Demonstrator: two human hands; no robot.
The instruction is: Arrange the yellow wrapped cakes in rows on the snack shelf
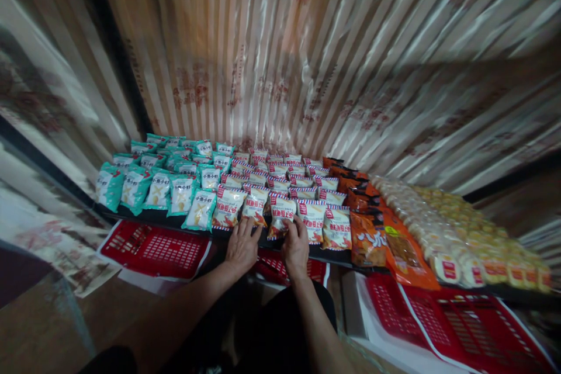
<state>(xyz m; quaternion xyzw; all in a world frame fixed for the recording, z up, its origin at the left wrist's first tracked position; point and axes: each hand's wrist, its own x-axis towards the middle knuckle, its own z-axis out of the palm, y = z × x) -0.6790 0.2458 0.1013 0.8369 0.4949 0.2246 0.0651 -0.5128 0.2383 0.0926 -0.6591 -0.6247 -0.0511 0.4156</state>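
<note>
White snack bags with red lettering and striped edges stand in rows on a dark shelf (pixel 337 255). My left hand (pixel 243 245) rests its spread fingers against the lower edge of one front-row snack bag (pixel 255 203). Just to the right, my right hand (pixel 296 245) has its thumb and curled fingers at the lower right corner of another snack bag (pixel 281 210), which leans slightly. Part of that corner is hidden by the fingers. A narrow gap separates the two bags.
Teal-edged snack bags (pixel 158 190) fill the shelf's left. Orange packets (pixel 368 239) stand to the right, beside rows of clear-wrapped round items (pixel 447 266). Red baskets (pixel 155 248) sit below the shelf front. Pleated patterned sheeting (pixel 263 58) hangs behind.
</note>
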